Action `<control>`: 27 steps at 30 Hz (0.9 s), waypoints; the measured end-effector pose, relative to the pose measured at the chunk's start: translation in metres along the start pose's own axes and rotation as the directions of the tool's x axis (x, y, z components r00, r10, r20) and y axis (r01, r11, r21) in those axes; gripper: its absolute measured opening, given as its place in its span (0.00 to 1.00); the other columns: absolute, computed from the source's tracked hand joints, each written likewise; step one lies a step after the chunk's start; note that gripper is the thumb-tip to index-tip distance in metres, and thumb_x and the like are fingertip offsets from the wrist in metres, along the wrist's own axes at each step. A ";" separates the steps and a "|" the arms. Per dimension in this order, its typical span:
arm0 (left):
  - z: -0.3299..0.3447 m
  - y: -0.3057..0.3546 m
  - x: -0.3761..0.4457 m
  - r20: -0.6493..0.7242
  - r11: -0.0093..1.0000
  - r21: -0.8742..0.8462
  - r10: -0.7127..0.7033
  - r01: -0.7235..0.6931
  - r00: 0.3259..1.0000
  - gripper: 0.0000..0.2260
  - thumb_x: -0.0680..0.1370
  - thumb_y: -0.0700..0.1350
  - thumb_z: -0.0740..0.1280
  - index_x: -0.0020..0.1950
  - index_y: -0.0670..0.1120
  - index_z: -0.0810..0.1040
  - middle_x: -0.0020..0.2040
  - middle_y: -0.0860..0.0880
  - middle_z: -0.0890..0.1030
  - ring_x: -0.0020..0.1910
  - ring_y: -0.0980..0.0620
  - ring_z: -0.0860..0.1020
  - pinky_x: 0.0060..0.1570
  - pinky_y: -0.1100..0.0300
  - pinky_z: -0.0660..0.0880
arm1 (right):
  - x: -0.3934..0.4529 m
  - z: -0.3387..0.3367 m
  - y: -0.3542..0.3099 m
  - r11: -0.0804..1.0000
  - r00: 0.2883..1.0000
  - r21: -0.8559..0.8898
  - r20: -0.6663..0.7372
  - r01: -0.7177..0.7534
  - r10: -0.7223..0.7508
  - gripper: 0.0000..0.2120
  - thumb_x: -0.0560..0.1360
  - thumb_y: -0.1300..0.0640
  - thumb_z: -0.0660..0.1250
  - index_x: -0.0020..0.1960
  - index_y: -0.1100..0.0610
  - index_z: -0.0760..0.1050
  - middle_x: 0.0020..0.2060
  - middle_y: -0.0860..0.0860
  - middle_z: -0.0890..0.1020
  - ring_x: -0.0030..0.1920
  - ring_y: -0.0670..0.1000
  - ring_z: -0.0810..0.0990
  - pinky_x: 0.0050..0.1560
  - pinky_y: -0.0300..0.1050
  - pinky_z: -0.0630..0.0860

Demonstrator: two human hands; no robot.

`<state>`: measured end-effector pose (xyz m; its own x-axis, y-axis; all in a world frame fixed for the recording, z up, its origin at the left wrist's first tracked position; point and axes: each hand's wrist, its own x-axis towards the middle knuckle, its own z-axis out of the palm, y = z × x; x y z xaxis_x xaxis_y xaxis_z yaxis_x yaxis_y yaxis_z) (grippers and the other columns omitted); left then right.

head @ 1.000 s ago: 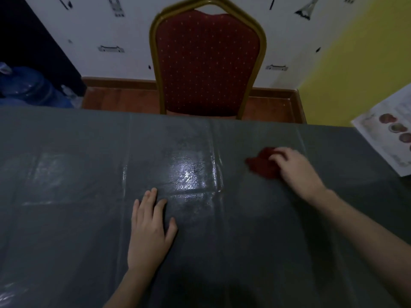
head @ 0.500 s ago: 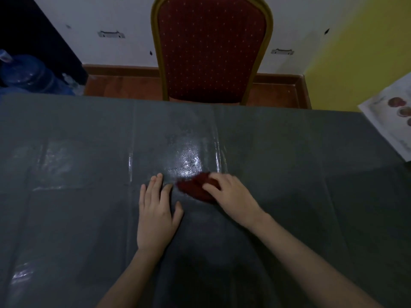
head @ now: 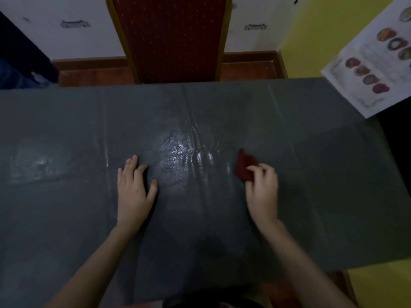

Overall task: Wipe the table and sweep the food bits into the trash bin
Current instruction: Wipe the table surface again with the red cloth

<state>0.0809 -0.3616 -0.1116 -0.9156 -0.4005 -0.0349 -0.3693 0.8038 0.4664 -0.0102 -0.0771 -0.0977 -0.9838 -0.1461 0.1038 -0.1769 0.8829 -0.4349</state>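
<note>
Grey plastic sheeting covers your table (head: 311,174), creased in long fold lines and rippled near the middle, where a wet-looking sheen catches the light. A fainter glossy patch sits toward the left edge. One tiny pale speck (head: 86,181) lies on the sheeting left of your left hand; too small to say what it is.

Your left hand (head: 133,192) lies flat on the sheeting, palm down, fingers stretched out and slightly spread, thumb angled to the right. It has hold of nothing.

Your right hand (head: 263,192) is curled, fingers bent over the near edge of a dark red cloth (head: 244,167), pinning it to the table. The cloth is crumpled, soft, irregular in outline, with a corner poking up away from you. It sits right of the shiny patch, well apart from your left hand.

Beyond the far table edge stands a chair (head: 173,36): dark red upholstered back dotted with small pale points, framed in gold-coloured metal. Behind it, a white wall (head: 255,18) with small printed motifs, a brown wooden skirting and floor.

At the far right corner a printed sheet (head: 373,70) overhangs the table edge, white with oval pictures in reds and browns; the print is blurred. No trash bin shows in this view.
</note>
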 end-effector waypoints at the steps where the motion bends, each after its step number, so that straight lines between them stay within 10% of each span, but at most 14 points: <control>1: -0.002 -0.002 0.000 0.025 1.000 -0.017 0.007 -0.006 1.000 0.19 0.78 0.43 0.64 0.67 0.40 0.69 0.76 0.41 0.61 0.77 0.43 0.55 0.76 0.46 0.48 | -0.007 0.006 -0.013 0.999 0.998 0.030 0.049 0.036 -0.037 0.19 0.65 0.69 0.69 0.55 0.60 0.77 0.54 0.61 0.76 0.51 0.61 0.75 0.55 0.55 0.72; 8: -0.008 0.014 -0.018 0.098 0.997 0.009 -0.082 0.081 0.992 0.22 0.77 0.38 0.64 0.71 0.39 0.67 0.77 0.41 0.59 0.77 0.41 0.54 0.75 0.43 0.50 | -0.036 -0.007 -0.001 0.793 0.711 0.161 0.365 0.588 -0.602 0.11 0.74 0.52 0.68 0.56 0.50 0.75 0.52 0.52 0.82 0.49 0.54 0.80 0.48 0.45 0.73; 12: 0.002 0.044 -0.042 0.107 0.991 0.037 -0.132 0.129 0.985 0.22 0.76 0.39 0.66 0.69 0.37 0.68 0.76 0.38 0.60 0.76 0.39 0.56 0.74 0.41 0.54 | -0.010 -0.049 0.089 0.925 0.899 -0.013 0.240 0.381 -0.367 0.12 0.72 0.60 0.69 0.55 0.56 0.80 0.53 0.58 0.82 0.50 0.61 0.81 0.52 0.51 0.76; 18: 0.036 0.120 -0.084 0.205 0.995 0.055 0.066 -0.078 0.976 0.20 0.74 0.42 0.68 0.65 0.39 0.72 0.74 0.37 0.63 0.74 0.37 0.60 0.72 0.41 0.58 | -0.009 -0.077 0.144 0.992 0.999 -0.114 -0.001 -0.053 0.053 0.17 0.70 0.68 0.69 0.59 0.60 0.77 0.54 0.62 0.75 0.53 0.64 0.75 0.56 0.57 0.71; 27: 0.071 0.157 -0.117 0.179 0.988 0.065 0.124 -0.138 0.976 0.22 0.74 0.38 0.64 0.68 0.38 0.71 0.75 0.39 0.64 0.75 0.39 0.60 0.74 0.42 0.55 | -0.065 -0.062 0.084 0.926 0.896 0.099 0.235 0.365 -0.378 0.20 0.64 0.69 0.73 0.55 0.58 0.81 0.54 0.59 0.80 0.48 0.61 0.79 0.47 0.52 0.78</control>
<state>0.1188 -0.1572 -0.0965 -0.9679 -0.2122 -0.1346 -0.2493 0.8781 0.4083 0.0403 0.0339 -0.0849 -0.8209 -0.5691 0.0472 -0.5253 0.7201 -0.4533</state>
